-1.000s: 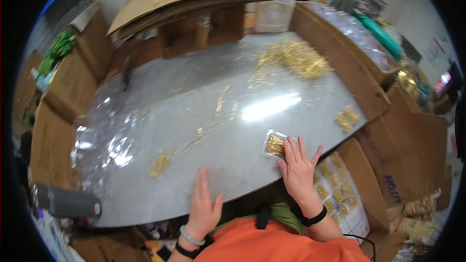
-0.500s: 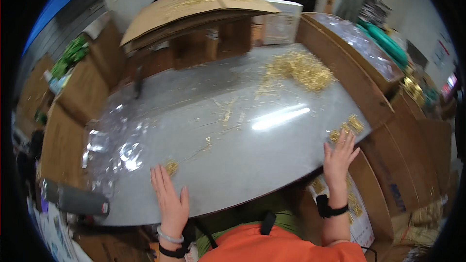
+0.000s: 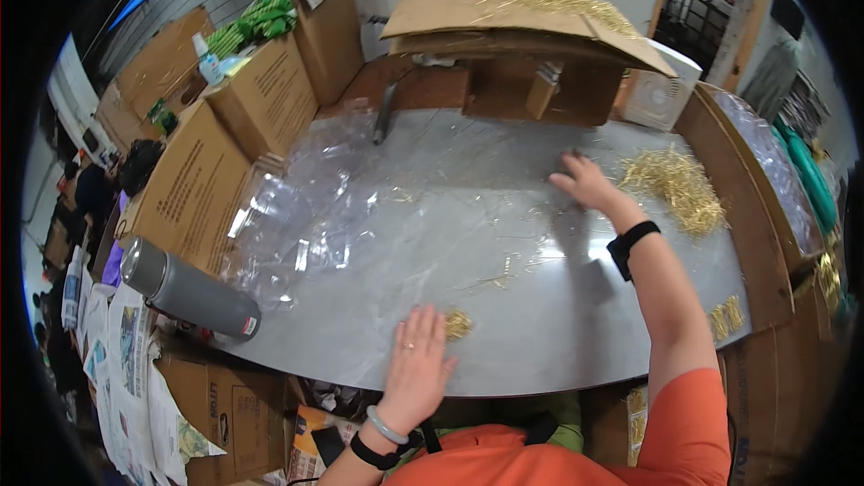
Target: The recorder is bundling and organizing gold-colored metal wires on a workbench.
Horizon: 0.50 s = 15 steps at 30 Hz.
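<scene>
My left hand [image 3: 419, 367] lies flat near the table's front edge, its fingers stretched beside a small clump of gold strips [image 3: 458, 325]. My right hand [image 3: 589, 184] reaches far over the grey table [image 3: 558, 333], thumb and fingers apart, with nothing visible in it. Just right of it is the large heap of thin gold strips [image 3: 679, 191]. Loose gold strips [image 3: 506, 272] are scattered across the middle of the tabletop. At the right front corner lie several small gold bundles [image 3: 725, 318].
Clear plastic packaging [image 3: 306, 225] covers the table's left part, with a dark-handled tool [image 3: 385, 113] behind it. A grey bottle [image 3: 189, 290] leans at the left front corner. Cardboard boxes [image 3: 193, 193] wall the left side; a cardboard shelter [image 3: 531, 40] stands at the back.
My right hand has left the small bundles at the right front and reached forward and left, toward the big heap. My left hand stays by the small clump. The view has swung left.
</scene>
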Each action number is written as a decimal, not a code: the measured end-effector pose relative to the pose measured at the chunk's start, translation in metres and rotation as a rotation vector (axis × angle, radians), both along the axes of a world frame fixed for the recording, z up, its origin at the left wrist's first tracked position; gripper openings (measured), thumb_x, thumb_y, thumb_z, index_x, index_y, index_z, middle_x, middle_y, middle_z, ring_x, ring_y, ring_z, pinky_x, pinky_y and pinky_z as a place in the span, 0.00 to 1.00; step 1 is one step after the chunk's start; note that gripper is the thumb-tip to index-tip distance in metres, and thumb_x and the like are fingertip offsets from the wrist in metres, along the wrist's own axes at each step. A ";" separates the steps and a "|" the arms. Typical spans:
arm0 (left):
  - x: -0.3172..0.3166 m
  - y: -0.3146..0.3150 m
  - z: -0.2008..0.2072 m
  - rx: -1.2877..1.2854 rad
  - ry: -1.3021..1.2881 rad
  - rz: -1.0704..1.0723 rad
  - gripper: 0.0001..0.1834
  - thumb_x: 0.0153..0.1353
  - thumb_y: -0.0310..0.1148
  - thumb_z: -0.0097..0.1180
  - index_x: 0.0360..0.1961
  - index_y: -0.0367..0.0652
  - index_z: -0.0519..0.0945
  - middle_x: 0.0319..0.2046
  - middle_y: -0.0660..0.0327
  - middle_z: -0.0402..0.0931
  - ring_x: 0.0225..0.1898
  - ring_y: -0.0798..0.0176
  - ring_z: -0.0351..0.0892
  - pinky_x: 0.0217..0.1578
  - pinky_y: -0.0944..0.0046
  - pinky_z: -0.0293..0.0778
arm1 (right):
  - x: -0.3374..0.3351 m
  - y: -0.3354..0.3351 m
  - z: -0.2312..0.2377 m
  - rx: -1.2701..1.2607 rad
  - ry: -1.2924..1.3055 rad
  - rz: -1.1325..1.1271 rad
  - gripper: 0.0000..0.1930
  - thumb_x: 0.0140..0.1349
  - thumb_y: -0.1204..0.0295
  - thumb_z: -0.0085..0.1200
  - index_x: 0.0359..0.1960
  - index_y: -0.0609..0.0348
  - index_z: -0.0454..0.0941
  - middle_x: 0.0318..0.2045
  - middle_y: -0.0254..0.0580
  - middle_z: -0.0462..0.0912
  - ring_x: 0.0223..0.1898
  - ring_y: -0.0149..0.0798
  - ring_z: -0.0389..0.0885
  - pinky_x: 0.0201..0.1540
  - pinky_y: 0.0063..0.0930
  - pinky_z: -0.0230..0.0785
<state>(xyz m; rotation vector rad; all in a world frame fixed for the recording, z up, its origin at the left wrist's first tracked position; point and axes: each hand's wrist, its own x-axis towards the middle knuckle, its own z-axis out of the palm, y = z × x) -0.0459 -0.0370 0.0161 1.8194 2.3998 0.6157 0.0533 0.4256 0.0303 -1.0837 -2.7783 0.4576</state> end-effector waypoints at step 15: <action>0.002 -0.014 -0.012 0.129 -0.080 -0.105 0.42 0.62 0.31 0.63 0.73 0.27 0.58 0.73 0.40 0.57 0.74 0.36 0.56 0.72 0.38 0.56 | 0.035 -0.163 -0.018 0.178 -0.101 0.585 0.39 0.73 0.40 0.42 0.76 0.53 0.58 0.78 0.54 0.54 0.79 0.62 0.47 0.79 0.59 0.37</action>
